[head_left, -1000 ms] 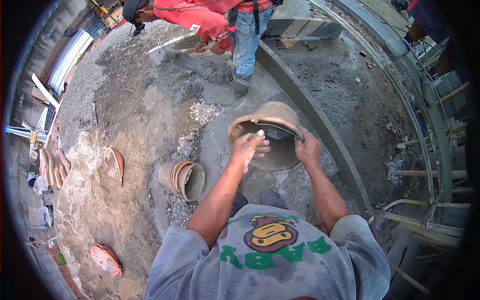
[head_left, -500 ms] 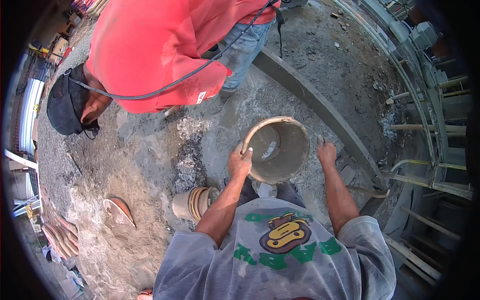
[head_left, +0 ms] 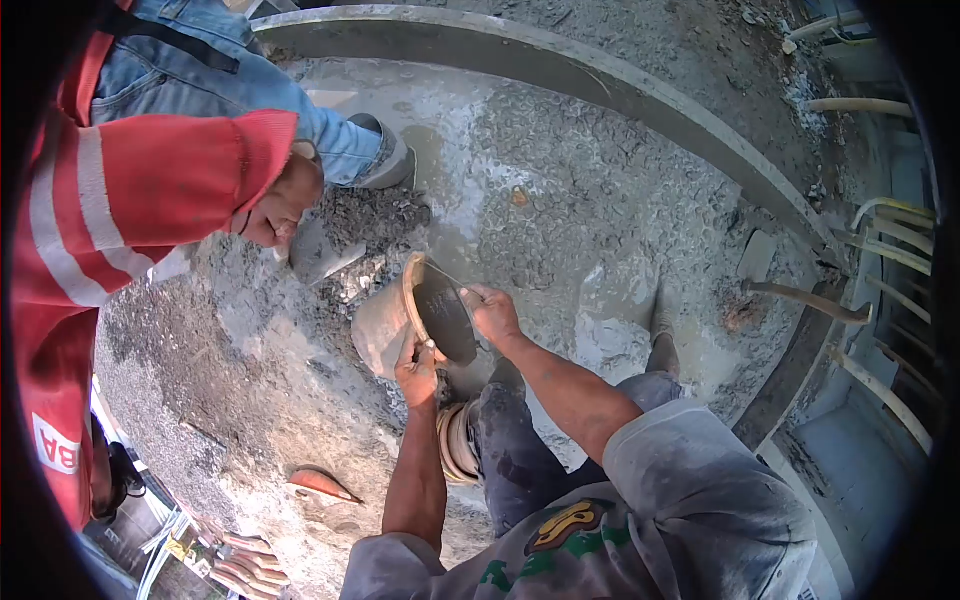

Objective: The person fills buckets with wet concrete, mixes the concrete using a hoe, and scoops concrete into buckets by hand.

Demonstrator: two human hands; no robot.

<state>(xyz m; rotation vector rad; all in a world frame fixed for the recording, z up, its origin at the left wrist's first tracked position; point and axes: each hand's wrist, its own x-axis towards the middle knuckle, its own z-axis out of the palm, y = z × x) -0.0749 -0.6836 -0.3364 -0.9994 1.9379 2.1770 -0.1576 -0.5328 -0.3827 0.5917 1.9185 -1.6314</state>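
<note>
A mud-coated bucket (head_left: pixel 380 328) is tipped on its side in front of me, its mouth facing right. My left hand (head_left: pixel 417 375) is closed on the near part of its rim, thumb on the edge. At the other side of the mouth, my right hand (head_left: pixel 492 314) is closed on the bucket's thin wire handle (head_left: pixel 444 272). The bucket's inside is dark and only partly visible. Beside my leg stand several nested buckets (head_left: pixel 458 445), partly hidden by my arm and trousers.
At left a co-worker in a red sleeve (head_left: pixel 190 175) bends over, a hand (head_left: pixel 275 210) near a grey flat blade (head_left: pixel 325 255). Wet concrete (head_left: pixel 560 190) spreads ahead, bounded by a curved form board (head_left: pixel 640 95). An orange scoop-like piece (head_left: pixel 320 483) lies on the ground. Bars project at right.
My view has turned left. The bucket has swung left and tipped from mouth-up to sideways, both hands keeping hold. The co-worker now appears farther left, with a hand low near the ground.
</note>
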